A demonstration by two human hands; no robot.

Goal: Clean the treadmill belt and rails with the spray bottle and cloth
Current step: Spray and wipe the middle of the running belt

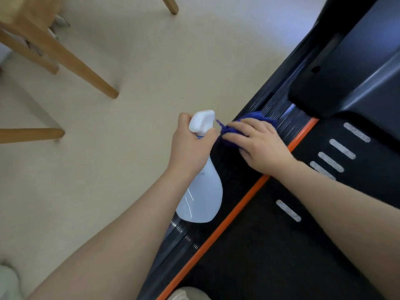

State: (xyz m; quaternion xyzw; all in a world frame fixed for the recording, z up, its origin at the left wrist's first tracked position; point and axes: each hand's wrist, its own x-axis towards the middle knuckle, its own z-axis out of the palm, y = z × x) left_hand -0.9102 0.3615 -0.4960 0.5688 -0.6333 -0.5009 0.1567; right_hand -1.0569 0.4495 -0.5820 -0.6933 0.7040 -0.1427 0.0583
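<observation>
My left hand grips the neck of a white spray bottle, held above the treadmill's left side rail, nozzle pointing away from me. My right hand presses flat on a blue cloth lying on that ribbed black rail. An orange strip separates the rail from the black belt, which carries white dashed marks. Most of the cloth is hidden under my right hand.
The treadmill's black motor cover rises at the upper right. Wooden chair legs stand on the beige floor to the left. My knee shows at the bottom edge.
</observation>
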